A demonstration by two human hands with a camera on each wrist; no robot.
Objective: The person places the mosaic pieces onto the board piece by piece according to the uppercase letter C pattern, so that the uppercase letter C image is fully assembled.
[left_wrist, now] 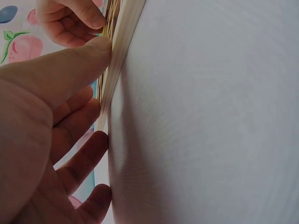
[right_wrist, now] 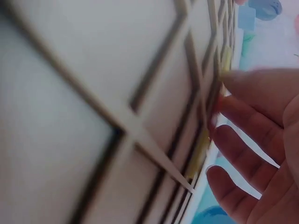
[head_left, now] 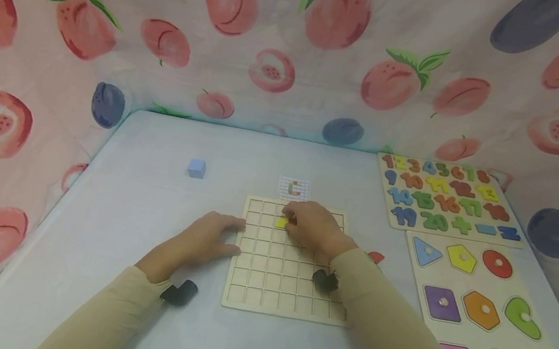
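Observation:
A square wooden grid board [head_left: 254, 297] lies on the table in front of me. My left hand [head_left: 206, 239] is at its left edge, fingers loosely extended; in the left wrist view the thumb [left_wrist: 96, 51] touches the board's rim. Over the board's upper part, my right hand [head_left: 312, 225] has bent fingers beside a yellow tile [head_left: 281, 222]. The right wrist view shows a blurred small red piece [right_wrist: 216, 111] pinched at the thumb and fingertips, low at the grid. Another yellow piece [right_wrist: 198, 156] sits in the grid nearby.
A small pattern card [head_left: 294, 189] lies just beyond the board, a light blue cube [head_left: 197, 168] to its left. Part of a red piece [head_left: 376, 257] shows behind the right sleeve. On the right are a number puzzle [head_left: 386, 214] and a shape puzzle [head_left: 417, 277].

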